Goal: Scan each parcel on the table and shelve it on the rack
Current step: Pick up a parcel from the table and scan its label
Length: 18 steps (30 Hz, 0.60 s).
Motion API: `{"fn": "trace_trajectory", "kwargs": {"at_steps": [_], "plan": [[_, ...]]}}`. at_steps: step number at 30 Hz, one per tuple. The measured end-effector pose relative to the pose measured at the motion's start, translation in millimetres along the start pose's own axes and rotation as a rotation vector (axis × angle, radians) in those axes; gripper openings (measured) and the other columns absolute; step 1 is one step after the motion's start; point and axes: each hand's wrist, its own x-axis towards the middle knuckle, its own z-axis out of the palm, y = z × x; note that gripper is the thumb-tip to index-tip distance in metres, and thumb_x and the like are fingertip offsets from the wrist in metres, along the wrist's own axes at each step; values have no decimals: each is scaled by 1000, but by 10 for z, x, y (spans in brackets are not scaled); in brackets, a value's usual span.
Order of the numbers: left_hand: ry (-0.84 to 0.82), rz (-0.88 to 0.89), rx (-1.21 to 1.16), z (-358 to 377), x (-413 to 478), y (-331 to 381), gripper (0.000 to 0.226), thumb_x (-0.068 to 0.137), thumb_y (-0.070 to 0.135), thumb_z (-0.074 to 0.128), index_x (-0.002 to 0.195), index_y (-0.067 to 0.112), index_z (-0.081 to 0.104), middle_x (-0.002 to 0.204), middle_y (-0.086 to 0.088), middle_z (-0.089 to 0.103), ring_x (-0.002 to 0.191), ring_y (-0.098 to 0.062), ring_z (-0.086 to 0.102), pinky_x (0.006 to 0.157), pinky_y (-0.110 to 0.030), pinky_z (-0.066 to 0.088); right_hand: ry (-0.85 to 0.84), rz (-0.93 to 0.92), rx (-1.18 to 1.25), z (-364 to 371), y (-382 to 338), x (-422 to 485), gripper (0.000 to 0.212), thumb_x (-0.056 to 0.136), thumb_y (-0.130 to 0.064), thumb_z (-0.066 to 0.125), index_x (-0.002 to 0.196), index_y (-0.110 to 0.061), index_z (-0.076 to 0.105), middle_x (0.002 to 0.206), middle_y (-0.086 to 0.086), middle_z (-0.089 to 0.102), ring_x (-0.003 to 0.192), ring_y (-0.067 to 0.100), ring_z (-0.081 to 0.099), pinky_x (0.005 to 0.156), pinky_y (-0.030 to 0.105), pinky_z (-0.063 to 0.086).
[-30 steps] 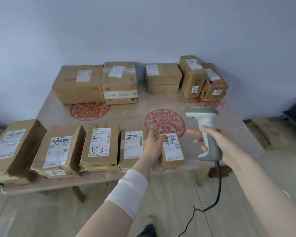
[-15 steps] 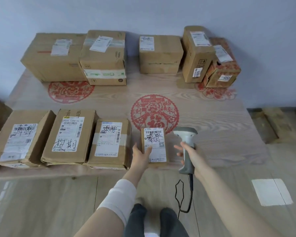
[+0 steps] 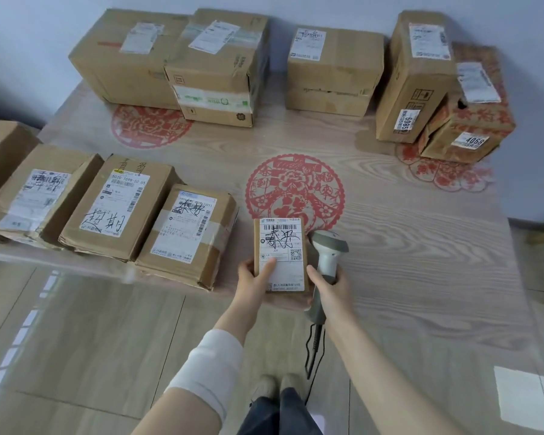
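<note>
Parcels [image 3: 280,252] on wood-grain table [image 3: 421,262], tiled floor [image 3: 91,334].

Left hand [image 3: 254,279] grips the left edge of a small parcel [image 3: 280,255] at the near edge of the table [image 3: 421,246], thumb lying on its white label. Right hand [image 3: 330,290] is closed around the handle of a scanner [image 3: 327,252], just right of the parcel, index finger touching the parcel's right edge; the scanner's cord hangs below the hand. Three more parcels [image 3: 117,202] lie in a row to the left. Five boxes [image 3: 333,70] stand along the wall at the far edge.
</note>
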Motion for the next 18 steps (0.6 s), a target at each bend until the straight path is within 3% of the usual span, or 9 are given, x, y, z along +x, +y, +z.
{"fn": "trace_trajectory", "kwargs": {"at_steps": [3,5,8,13,18], "plan": [[-86,29,-6,64,-77,90,58,84,29,66,125,15,26,112,5,56,96,-3,58,69,-16,49,2,-40,36,-88,-151,-42,19,84,-12,68,99,-24,62,98,2,72,89,16,68,74,31,56],[-150,55,-4,95,-150,198,68,82,30,69,129,15,22,114,6,56,100,-5,60,80,-22,52,17,-88,16,-149,-315,-111,21,84,-14,69,100,-25,61,97,-2,71,88,13,68,74,30,55],[-210,118,-2,170,-280,436,75,79,31,71,132,20,19,119,1,58,106,-13,62,95,-37,50,17,-190,-13,-229,-639,-262,18,85,-15,68,98,-24,60,87,-5,71,72,9,66,57,19,51],[-290,343,-1,267,-545,981,76,77,29,73,137,31,26,120,7,56,107,-10,60,94,-37,50,-1,-275,-44,-411,-1309,-571,21,89,-18,62,108,-14,56,89,8,68,58,15,56,50,28,46],[-302,487,-48,298,-712,1445,79,75,29,75,138,36,28,122,2,55,103,-11,62,82,-32,56,-127,-460,49,-569,-2008,-942,14,92,-20,59,104,-13,57,90,1,74,59,7,60,40,21,43]]}}
